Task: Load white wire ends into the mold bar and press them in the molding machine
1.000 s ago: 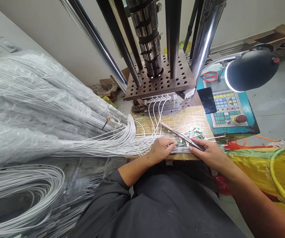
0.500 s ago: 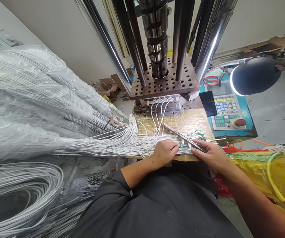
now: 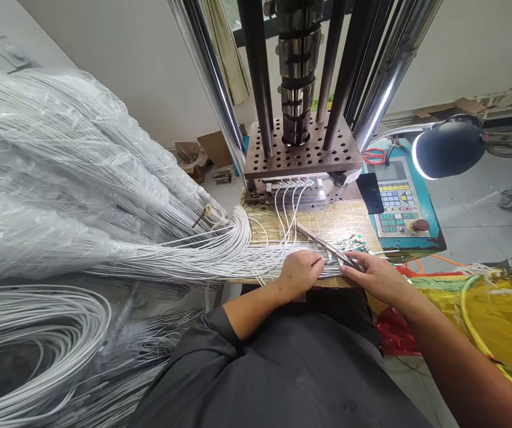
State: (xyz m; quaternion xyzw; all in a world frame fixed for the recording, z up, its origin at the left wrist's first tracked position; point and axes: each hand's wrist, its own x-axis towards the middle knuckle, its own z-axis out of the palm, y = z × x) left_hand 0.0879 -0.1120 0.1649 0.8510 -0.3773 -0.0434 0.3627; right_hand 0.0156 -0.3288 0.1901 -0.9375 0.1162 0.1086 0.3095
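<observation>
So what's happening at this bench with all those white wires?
A person sits at a small bench in front of a tall press. Their left hand rests on a flat bundle of thin white wires laid across the bench. Their right hand holds a long metal tool, which looks like tweezers, at the wire ends with small green connectors. A few wires already loop up into the press. Big bagged wire bundles are heaped to the left; a lamp and control panel stand to the right.
</observation>
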